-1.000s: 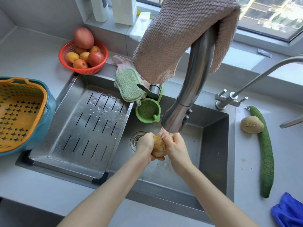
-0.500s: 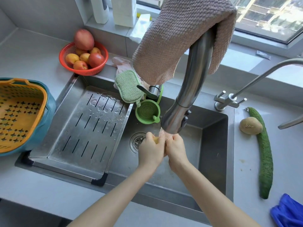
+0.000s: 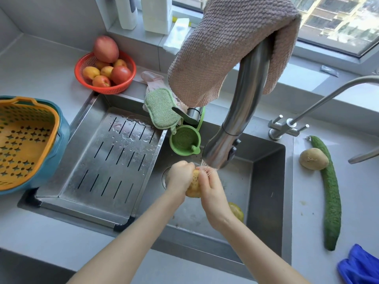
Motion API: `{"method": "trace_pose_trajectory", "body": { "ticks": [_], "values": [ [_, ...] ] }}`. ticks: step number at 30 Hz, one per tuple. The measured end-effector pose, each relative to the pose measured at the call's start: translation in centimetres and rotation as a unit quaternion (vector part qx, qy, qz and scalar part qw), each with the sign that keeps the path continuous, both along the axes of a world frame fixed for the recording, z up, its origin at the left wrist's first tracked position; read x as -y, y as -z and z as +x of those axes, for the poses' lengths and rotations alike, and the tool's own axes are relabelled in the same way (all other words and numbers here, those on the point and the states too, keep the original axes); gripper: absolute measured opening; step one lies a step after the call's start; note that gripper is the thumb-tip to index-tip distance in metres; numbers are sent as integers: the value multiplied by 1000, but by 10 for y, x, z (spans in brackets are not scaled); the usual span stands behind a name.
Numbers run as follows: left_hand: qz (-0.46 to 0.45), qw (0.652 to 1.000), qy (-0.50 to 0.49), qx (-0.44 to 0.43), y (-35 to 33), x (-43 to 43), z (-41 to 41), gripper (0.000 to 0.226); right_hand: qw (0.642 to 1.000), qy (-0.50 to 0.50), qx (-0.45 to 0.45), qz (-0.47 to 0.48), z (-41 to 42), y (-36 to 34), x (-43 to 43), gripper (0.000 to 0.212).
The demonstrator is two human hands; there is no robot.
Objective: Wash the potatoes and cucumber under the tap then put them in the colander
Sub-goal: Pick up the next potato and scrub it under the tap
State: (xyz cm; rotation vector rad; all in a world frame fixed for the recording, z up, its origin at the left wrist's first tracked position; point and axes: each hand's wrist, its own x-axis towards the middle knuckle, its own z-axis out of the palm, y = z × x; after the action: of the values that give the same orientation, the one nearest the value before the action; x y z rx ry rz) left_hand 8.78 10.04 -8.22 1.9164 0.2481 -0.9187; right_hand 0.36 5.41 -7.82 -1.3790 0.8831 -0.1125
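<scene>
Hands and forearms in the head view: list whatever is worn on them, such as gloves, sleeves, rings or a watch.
Nothing is worn. The left hand and right hand are bare, with no gloves and no rings that show. The left forearm and right forearm are also bare down to the frame's bottom edge: no sleeve, watch or bracelet is in view.

Both forearms [image 3: 131, 234] reach in from below, converging; left hand [image 3: 180, 178] and right hand [image 3: 212, 190] are pressed together, fingers curled around the potato [image 3: 193, 190] between them.
</scene>
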Motion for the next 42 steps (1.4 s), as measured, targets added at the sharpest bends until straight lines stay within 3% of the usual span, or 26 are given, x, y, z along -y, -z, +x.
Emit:
{"method": "trace_pose_trajectory", "body": {
  "ticks": [3,5,7,8,10,13,15,17,20,23,24,28,31,33,35,38,42],
  "values": [
    [91,980,58,167,-12,4,-12,31,995,86,-33,25,13,1,2,26],
    [80,973,62,205,-12,2,-17,31,987,114,-69,88,16,0,10,29],
    [65,972,80,211,-11,0,-18,30,962,134,-92,218,15,-7,18,25],
    [58,975,83,199,-12,-1,-17,30,955,119,-84,260,13,-13,20,23],
    [53,989,47,129,-9,0,-11,30,968,27,-44,247,6,-20,20,21],
    [14,994,-83,-65,-2,6,3,24,992,-45,-18,113,4,-13,14,24],
    [10,989,-110,-96,-4,12,2,18,999,-41,-22,-1,11,-6,13,29],
    [40,996,-81,-16,-13,17,-6,19,998,29,-29,-54,22,-5,12,15],
    [92,983,-18,160,-18,16,-14,22,994,72,-29,-76,27,-8,15,19],
    [95,913,74,389,-18,10,-12,19,996,15,-84,-30,27,-12,23,27],
    [85,893,115,427,-16,7,-11,17,993,-12,-119,5,28,-14,25,30],
    [29,815,213,538,-14,-1,-8,20,950,-74,-207,223,31,-23,39,48],
    [-44,794,212,568,-14,-5,-4,23,901,-167,-218,335,32,-28,56,68],
    [-61,794,196,572,-14,-3,-4,23,889,-155,-218,370,33,-27,57,65],
    [-41,807,178,562,-8,0,-5,18,915,-53,-216,338,36,-20,46,51],
    [38,844,182,503,3,4,-13,19,955,73,-202,204,36,-3,29,39],
    [112,919,217,310,-8,2,-7,25,984,12,-164,-63,27,-1,19,36]
  ]
}}
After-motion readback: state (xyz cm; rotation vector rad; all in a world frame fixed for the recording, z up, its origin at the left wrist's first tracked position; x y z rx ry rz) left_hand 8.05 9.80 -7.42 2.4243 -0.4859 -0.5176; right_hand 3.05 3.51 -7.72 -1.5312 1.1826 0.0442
